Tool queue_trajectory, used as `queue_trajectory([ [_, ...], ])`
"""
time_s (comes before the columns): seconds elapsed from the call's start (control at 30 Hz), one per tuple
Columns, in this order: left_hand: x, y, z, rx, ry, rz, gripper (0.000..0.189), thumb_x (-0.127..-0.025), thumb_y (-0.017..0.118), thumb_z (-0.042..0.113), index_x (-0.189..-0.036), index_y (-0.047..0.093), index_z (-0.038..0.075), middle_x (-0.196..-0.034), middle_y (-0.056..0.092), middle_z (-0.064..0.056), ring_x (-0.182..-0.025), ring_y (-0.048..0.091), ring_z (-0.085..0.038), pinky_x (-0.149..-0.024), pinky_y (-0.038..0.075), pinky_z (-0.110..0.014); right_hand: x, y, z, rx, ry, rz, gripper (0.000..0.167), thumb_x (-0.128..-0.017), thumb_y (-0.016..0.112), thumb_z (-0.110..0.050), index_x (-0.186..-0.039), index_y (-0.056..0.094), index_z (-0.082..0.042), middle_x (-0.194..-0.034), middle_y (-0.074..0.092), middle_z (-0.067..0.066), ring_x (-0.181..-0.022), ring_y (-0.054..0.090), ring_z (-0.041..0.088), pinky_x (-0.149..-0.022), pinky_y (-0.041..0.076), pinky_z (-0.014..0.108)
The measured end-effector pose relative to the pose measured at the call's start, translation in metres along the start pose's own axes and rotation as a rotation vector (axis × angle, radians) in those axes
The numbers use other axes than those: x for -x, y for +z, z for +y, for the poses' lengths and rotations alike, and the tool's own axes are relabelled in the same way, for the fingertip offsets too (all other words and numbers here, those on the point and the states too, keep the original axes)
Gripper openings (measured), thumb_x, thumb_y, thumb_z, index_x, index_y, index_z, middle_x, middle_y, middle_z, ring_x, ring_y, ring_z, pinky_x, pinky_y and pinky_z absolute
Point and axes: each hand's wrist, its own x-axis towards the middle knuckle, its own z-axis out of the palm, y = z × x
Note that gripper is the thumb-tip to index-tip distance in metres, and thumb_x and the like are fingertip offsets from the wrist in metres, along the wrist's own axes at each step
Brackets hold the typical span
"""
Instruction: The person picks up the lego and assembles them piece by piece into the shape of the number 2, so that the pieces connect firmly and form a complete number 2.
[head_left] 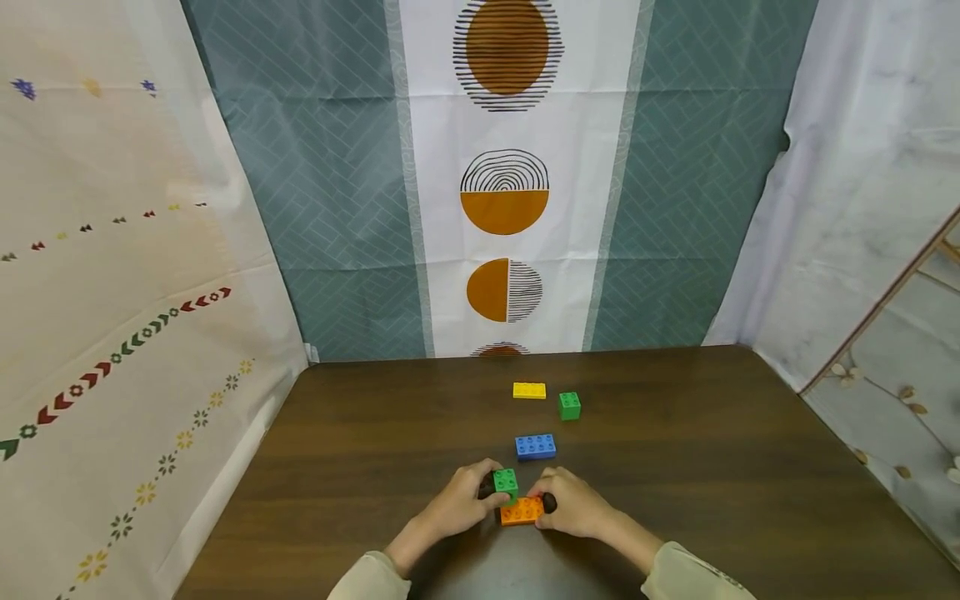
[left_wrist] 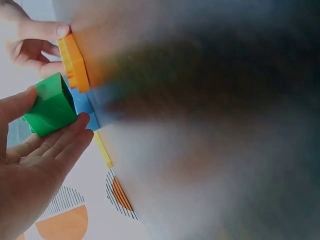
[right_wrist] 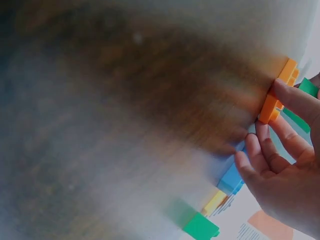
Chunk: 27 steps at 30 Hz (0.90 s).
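My left hand pinches a green block between thumb and fingers; it is a cube-like toy brick with studs on top. In the left wrist view the green block's hollow underside faces the table side, held above the surface. Just right of it, an orange brick lies on the table, longer and with two rows of studs. My right hand grips the orange brick's right end, thumb on the near side and fingers on the far side. The green block overlaps the orange brick's upper left corner in the head view.
Behind the hands lies a blue brick on the dark wooden table. Farther back are a second green block and a yellow brick. Patterned cloths hang along the back and both sides.
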Motion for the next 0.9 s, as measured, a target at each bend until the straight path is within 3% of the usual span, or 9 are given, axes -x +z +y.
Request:
queue_trajectory([
  [0.27, 0.001, 0.002, 0.004, 0.059, -0.003, -0.032, 0.026, -0.094, 0.064, 0.017, -0.114, 0.059, 0.001, -0.100, 0.069, -0.009, -0.086, 0.064, -0.009, -0.072, 0.052, -0.018, -0.001, 0.001, 0.004, -0.060, 0.005, -0.017, 0.028, -0.078, 0.082, -0.021, -0.103, 0.075, -0.011, -0.094, 0.061, -0.006, -0.087, 0.051, 0.008, -0.074, 0.047, 0.026],
  [0.47, -0.002, 0.006, 0.006, 0.052, 0.003, -0.040, 0.028, -0.093, 0.066, 0.018, -0.114, 0.060, -0.001, -0.102, 0.070, -0.010, -0.091, 0.068, -0.015, -0.075, 0.053, -0.017, -0.002, 0.000, 0.007, -0.068, -0.007, -0.019, 0.027, -0.077, 0.082, -0.021, -0.101, 0.074, -0.010, -0.093, 0.062, -0.007, -0.086, 0.051, 0.007, -0.074, 0.048, 0.026],
  [0.9, -0.009, 0.006, 0.007, 0.020, -0.003, -0.048, 0.028, -0.092, 0.068, 0.018, -0.113, 0.062, 0.001, -0.100, 0.071, -0.010, -0.089, 0.067, -0.012, -0.072, 0.051, -0.016, -0.002, -0.001, 0.010, -0.090, -0.022, -0.008, 0.025, -0.076, 0.083, -0.021, -0.096, 0.074, -0.010, -0.093, 0.063, -0.006, -0.086, 0.052, 0.009, -0.074, 0.047, 0.026],
])
